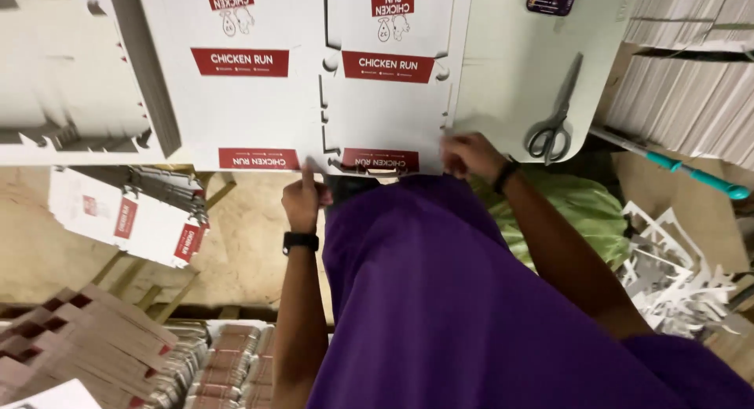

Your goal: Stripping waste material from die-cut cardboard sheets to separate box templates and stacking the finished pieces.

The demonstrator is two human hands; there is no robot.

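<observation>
Pale worktable [510,79] at the top of the view, both hands at the near edge of a flat die-cut carton blank [389,87].

White with red label panels, the carton blank lies flat on the table just ahead of the person, its long axis running away from the body; a second blank [236,79] lies edge to edge on its left. The right hand [465,155] is closed in a pinch on the blank's near right corner, while the left hand [302,201] sits just below the near edge at the seam between the two sheets, one finger raised to touch it, the rest curled and empty. The hands are apart, one at each near corner, the right nearer. Scissors [554,126] rest on the table to the right, and a stack of blanks [71,71] stands at left.
</observation>
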